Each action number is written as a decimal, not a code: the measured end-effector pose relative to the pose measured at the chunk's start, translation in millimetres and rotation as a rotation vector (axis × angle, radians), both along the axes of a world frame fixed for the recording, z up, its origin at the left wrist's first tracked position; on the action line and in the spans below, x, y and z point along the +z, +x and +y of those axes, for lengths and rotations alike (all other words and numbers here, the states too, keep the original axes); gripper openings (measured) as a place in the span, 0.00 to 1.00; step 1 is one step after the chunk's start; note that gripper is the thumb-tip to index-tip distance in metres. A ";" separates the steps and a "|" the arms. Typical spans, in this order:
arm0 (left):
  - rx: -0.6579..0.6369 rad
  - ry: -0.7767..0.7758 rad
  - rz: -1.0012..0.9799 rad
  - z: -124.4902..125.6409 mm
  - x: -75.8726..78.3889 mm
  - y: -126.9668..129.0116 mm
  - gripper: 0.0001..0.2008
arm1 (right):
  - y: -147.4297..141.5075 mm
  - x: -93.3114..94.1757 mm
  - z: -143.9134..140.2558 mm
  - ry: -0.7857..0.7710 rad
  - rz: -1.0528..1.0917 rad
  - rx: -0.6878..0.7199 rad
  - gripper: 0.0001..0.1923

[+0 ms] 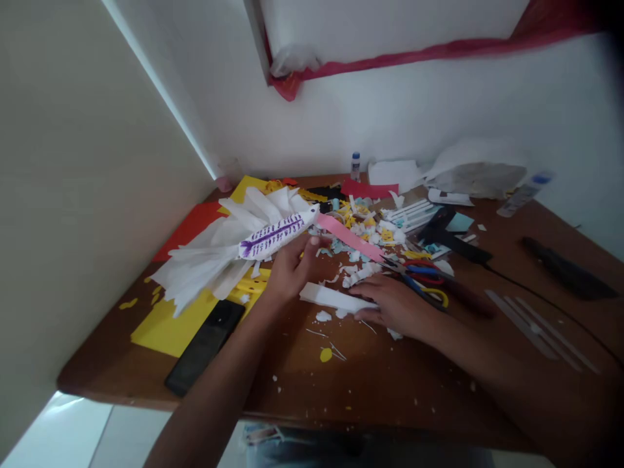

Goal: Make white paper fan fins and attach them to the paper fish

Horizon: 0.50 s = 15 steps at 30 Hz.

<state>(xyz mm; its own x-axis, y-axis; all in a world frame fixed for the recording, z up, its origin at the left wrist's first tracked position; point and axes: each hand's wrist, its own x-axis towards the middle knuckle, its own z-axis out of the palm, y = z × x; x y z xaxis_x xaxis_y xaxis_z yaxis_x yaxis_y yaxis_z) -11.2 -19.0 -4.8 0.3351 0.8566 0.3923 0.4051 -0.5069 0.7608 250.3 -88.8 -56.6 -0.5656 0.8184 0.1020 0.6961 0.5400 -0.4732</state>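
My left hand point(291, 266) grips a white paper bird point(244, 244) with purple markings on its body and fanned white paper wings, lifted a little above the brown table point(370, 377). A pink paper strip point(348, 237) sticks out from the bird's front end. My right hand point(397, 302) rests flat on the table, fingers touching a folded white paper piece point(334, 297). Just beyond it lie several scissors point(422, 276) with red, blue and yellow handles.
A black phone point(205, 346) lies on yellow paper point(168, 325) at the front left. Red paper point(190, 227) sits near the left wall. Paper scraps point(363, 227) litter the middle. Glue bottles point(355, 166) stand at the back, white strips point(536, 325) and a black tool point(565, 270) at right.
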 end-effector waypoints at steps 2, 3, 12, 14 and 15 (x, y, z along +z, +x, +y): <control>0.034 -0.079 -0.133 11.0 -10.3 6.6 0.29 | 0.9 6.0 -0.9 -0.061 -0.005 -0.027 0.18; 0.059 -0.103 -0.171 13.2 -15.6 7.2 0.30 | 0.5 9.4 -1.6 -0.080 -0.016 -0.034 0.15; 0.226 -0.111 -0.205 5.6 -21.5 -14.3 0.31 | -1.4 27.8 -11.4 -0.187 0.019 -0.110 0.08; 0.312 -0.138 -0.307 12.3 -24.3 -15.1 0.31 | 5.6 33.5 -8.4 -0.211 0.075 -0.155 0.07; 0.359 -0.167 -0.362 15.6 -26.6 -14.6 0.31 | 8.9 35.6 -5.7 -0.215 0.121 -0.189 0.06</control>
<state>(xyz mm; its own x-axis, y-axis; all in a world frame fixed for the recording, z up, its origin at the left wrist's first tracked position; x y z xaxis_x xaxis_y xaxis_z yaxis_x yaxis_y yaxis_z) -25.8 -3.3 -31.4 -0.1223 0.9529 0.2773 0.2274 -0.2451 0.9425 259.2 -94.6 -21.0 -0.3956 0.9180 -0.0281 0.7065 0.2846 -0.6480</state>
